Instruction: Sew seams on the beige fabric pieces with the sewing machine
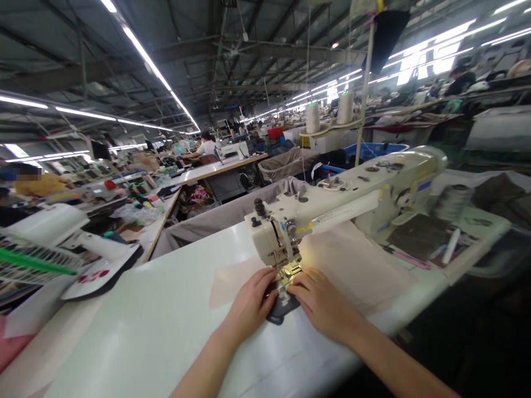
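Observation:
A cream sewing machine [332, 207] stands in front of me, its lit presser foot [293, 269] between my hands. Pale pinkish-beige fabric [352, 265] spreads under the arm on the right, and a smaller part of pale cloth [230, 282] shows left of the needle area. My left hand [251, 296] has its fingers closed on the fabric just left of the foot. On the other side, my right hand [321, 298] pinches the fabric close to the foot. Between them lies a dark plate [281, 312]. The fingertips partly hide the fabric edge.
At left stands a white fan [95, 243]. Thread cones [345, 108] sit on a stand behind the machine, near a blue crate [377, 148]. A pink-handled tool [410, 258] and a grey cone [453, 202] lie at right. A seated person [206, 146] works farther off.

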The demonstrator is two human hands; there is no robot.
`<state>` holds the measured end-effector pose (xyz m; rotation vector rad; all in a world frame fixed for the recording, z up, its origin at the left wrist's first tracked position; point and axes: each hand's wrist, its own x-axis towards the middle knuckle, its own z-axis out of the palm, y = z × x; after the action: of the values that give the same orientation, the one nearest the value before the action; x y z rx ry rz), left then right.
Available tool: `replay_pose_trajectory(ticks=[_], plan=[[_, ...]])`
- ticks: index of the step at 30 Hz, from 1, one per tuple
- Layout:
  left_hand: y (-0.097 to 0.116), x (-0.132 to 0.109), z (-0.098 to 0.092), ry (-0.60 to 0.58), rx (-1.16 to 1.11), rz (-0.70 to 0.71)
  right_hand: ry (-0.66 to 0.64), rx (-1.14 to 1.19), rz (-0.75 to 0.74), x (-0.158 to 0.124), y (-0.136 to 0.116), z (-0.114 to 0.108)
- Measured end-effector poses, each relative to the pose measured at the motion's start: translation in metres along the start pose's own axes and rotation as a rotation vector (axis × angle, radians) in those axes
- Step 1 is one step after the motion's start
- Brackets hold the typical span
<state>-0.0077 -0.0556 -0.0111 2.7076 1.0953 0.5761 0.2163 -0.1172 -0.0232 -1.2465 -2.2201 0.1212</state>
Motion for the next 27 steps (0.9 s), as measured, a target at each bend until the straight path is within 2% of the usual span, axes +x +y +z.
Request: replay_pose_trajectory(ticks=[4,9,11,15,20,27], plan=[[-0.002,0.000,0.002,0.032,-0.021,-0.009,-0.006,0.000,0.008,0.000,0.000,-0.001],[-0.007,0.001,-0.003,0.171,-0.021,-0.022,-0.003,0.015,0.008,0.000,0.001,0.000],[-0.011,0.001,-0.006,0.186,-0.024,0.001,-0.001,0.020,0.006,0.001,0.001,0.000],[-0.016,0.000,-0.006,0.099,-0.010,0.072,0.001,0.022,0.006,0.001,0.000,-0.001],[-0.013,-0.001,-0.002,-0.008,0.040,0.057,0.010,0.016,-0.002,0.001,0.001,0.000],[-0.013,-0.001,-0.002,-0.025,0.076,0.053,-0.005,0.010,-0.009,0.001,0.002,0.000]])
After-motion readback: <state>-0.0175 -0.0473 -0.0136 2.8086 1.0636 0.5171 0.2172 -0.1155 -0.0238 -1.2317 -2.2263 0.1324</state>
